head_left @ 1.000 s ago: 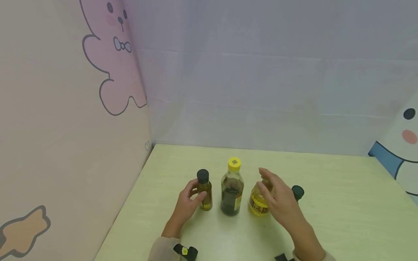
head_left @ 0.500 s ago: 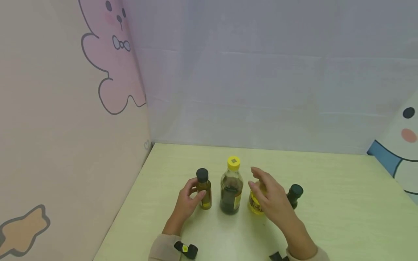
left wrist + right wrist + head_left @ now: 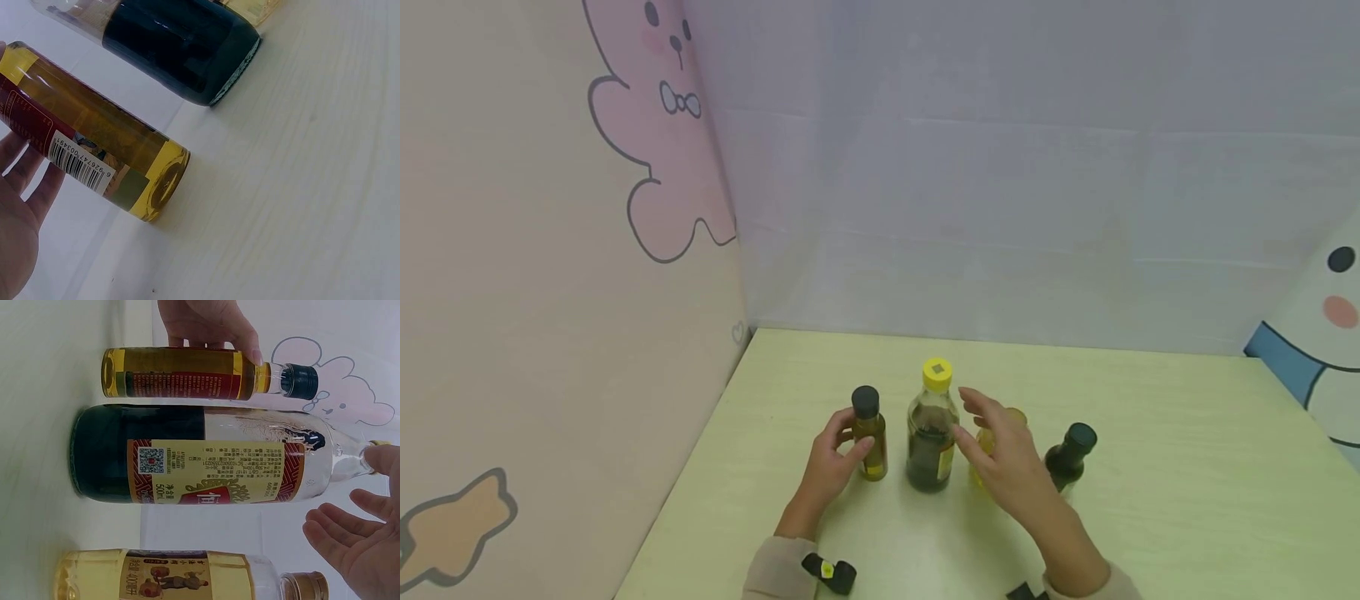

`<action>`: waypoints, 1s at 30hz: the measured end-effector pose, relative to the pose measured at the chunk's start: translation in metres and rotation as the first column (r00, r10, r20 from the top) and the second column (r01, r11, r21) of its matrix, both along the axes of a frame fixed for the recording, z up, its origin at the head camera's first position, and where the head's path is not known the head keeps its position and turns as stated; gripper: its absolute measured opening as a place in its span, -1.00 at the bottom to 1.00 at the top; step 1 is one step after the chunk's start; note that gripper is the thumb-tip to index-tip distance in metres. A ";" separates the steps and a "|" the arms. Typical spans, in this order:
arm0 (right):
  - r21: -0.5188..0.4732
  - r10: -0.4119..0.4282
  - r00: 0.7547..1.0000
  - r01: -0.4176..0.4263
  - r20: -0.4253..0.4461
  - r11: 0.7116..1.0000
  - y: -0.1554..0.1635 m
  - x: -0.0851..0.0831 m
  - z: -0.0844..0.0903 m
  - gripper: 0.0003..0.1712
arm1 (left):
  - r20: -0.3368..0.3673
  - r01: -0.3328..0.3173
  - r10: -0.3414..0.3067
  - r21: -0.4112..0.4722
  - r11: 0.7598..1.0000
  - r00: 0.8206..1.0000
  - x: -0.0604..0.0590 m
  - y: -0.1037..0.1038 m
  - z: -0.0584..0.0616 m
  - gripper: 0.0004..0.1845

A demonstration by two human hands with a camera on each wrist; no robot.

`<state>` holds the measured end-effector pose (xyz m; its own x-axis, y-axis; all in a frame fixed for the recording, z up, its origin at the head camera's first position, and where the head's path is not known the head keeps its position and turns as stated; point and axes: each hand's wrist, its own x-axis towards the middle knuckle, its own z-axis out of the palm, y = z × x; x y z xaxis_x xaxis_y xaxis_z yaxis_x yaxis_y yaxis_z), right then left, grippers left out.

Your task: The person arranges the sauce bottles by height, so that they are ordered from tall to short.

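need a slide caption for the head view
Left hand holds a small black-capped amber bottle; open right hand hovers beside a tall yellow-capped dark bottle on a pale green table.

Oil bottle (image 3: 870,446): clear glossy glass or plastic, matt black cap, printed paper label. Dark bottle (image 3: 932,442), at its 3 o'clock: glossy, yellow plastic cap, paper label. Table (image 3: 1187,467): pale, smooth wood-grain finish.

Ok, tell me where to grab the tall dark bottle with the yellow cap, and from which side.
Probably best to grip the tall dark bottle round its wide lower body, on the label band, coming from the near side. It stands upright between the small amber bottle, held by the left hand, and the yellow oil bottle, so both flanks are crowded. The right hand hovers open beside it.
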<state>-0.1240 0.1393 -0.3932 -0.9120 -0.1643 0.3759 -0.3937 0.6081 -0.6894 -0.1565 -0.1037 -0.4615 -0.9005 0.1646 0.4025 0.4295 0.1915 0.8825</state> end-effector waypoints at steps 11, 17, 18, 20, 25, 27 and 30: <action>-0.086 0.005 1.000 -0.003 0.025 0.996 -0.015 -0.006 -0.012 -0.31 | -0.013 0.000 0.000 0.013 1.000 1.000 0.001 0.001 0.002 -0.61; -0.159 -0.014 0.994 0.032 0.113 0.987 -0.022 -0.008 -0.016 -0.21 | -0.013 -0.004 0.004 0.007 1.000 1.000 0.002 0.000 0.001 -0.61; -0.171 -0.016 0.992 0.038 0.128 0.984 -0.022 -0.008 -0.017 -0.20 | -0.015 -0.004 0.004 0.007 1.000 1.000 0.002 0.000 0.001 -0.61; -0.190 -0.018 0.989 0.046 0.147 0.981 -0.024 -0.009 -0.019 -0.17 | -0.013 -0.005 0.005 0.009 1.000 1.000 0.002 0.000 0.001 -0.61; -0.205 -0.037 0.988 0.067 0.147 0.977 -0.027 -0.010 -0.022 -0.15 | 0.004 -0.009 0.009 0.006 1.000 1.000 0.002 0.000 0.001 -0.61; -0.212 -0.041 0.989 0.071 0.140 0.975 -0.027 -0.010 -0.023 -0.14 | 0.008 -0.011 0.011 0.003 1.000 1.000 0.002 0.001 0.002 -0.61; -0.223 -0.042 0.991 0.071 0.129 0.972 -0.028 -0.011 -0.024 -0.14 | 0.006 -0.013 0.013 0.006 1.000 1.000 0.003 0.001 0.002 -0.60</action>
<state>-0.1346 0.1109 -0.4170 -0.9589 -0.0347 0.2817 -0.2668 0.4494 -0.8526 -0.1538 -0.1029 -0.4599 -0.9049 0.1507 0.3980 0.4217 0.1915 0.8863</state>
